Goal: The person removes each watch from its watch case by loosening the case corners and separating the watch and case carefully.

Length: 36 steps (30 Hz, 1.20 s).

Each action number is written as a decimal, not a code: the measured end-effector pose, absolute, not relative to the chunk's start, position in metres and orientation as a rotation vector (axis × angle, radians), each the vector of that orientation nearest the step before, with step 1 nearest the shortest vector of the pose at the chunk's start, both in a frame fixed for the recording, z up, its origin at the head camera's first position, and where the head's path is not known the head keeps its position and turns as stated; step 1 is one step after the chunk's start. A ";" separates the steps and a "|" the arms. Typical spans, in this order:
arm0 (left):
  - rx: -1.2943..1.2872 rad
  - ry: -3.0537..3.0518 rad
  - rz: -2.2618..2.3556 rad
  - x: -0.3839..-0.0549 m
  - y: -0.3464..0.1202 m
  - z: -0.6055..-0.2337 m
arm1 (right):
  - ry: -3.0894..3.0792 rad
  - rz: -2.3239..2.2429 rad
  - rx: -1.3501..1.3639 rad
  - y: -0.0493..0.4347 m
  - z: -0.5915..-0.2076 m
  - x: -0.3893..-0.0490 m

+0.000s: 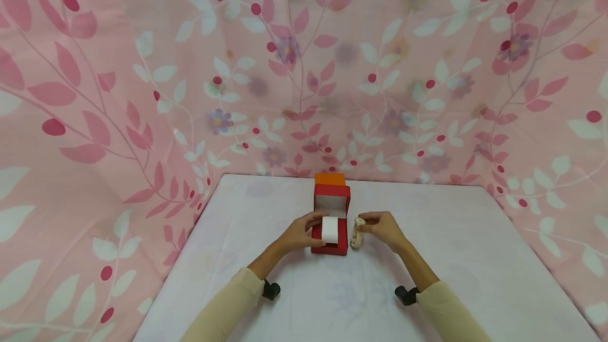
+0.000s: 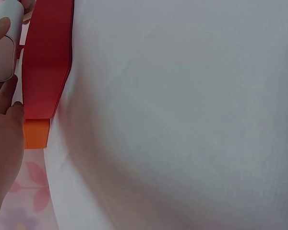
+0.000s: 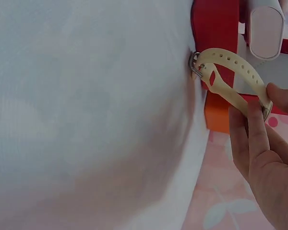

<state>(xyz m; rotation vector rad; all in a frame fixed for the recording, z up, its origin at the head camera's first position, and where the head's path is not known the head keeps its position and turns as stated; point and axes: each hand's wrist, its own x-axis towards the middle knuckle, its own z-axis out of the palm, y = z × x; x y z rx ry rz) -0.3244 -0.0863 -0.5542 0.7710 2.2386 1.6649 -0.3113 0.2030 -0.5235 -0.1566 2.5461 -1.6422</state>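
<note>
The head view looks forward and down from above the near part of the table [image 1: 442, 236], far enough back to take in both far corners; the left wrist view, much nearer, looks past the left hand [image 1: 298, 232] toward the far edge, which shows at its lower left; the right wrist view, likewise close, looks past the right hand [image 1: 386, 230] toward that edge at its lower right; all three share the red box [image 1: 330, 251] and orange box [image 1: 330, 179].

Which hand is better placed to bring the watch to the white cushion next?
Probably the right hand: it pinches the watch, just beside the red box. The left hand is occupied gripping the cushion.
</note>
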 end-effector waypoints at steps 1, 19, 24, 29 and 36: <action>0.774 2.237 1.668 -0.324 -0.086 -0.555 | 2.546 -1.640 -0.157 0.203 -0.525 -0.312; 0.805 2.265 1.652 -0.321 -0.086 -0.558 | 2.682 -1.551 -0.140 0.190 -0.559 -0.317; 0.816 2.272 1.654 -0.321 -0.087 -0.559 | 2.723 -1.493 -0.168 0.189 -0.561 -0.319; 0.855 2.283 1.637 -0.323 -0.088 -0.559 | 2.784 -1.417 -0.229 0.190 -0.561 -0.322; 0.864 2.262 1.638 -0.322 -0.091 -0.555 | 2.862 -1.329 -0.269 0.188 -0.560 -0.323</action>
